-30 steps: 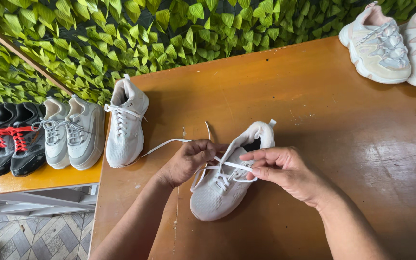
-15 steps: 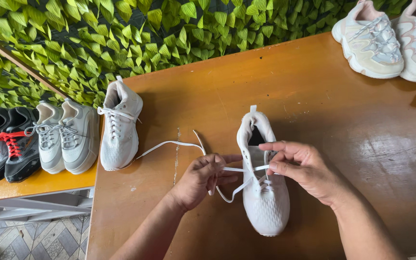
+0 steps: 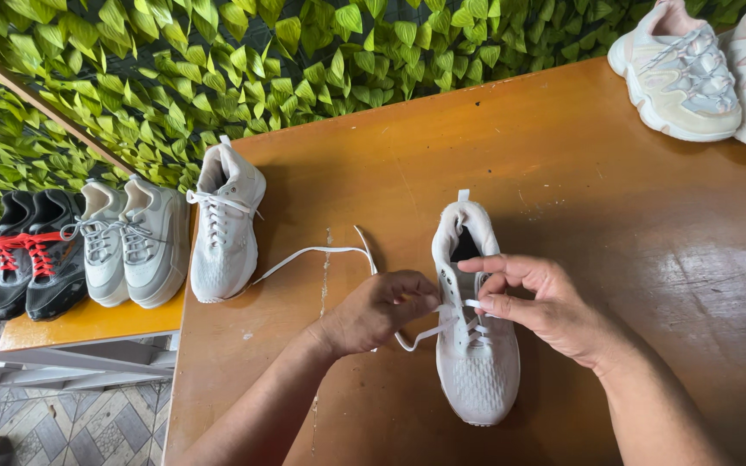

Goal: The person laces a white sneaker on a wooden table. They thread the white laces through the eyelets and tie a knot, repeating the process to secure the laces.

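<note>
You are looking down at a brown wooden bench whose glossy top is catching soft daylight and showing pale scuffs and a thin white streak. A wall of artificial green leaves is running behind it across the whole top of the view. To your left, a lower orange shelf is sitting just beside the bench, resting on a pale grey frame. Below that, a floor of grey and beige patterned tiles is showing in the bottom left corner. Shadows are falling softly on the bench's right side.
</note>
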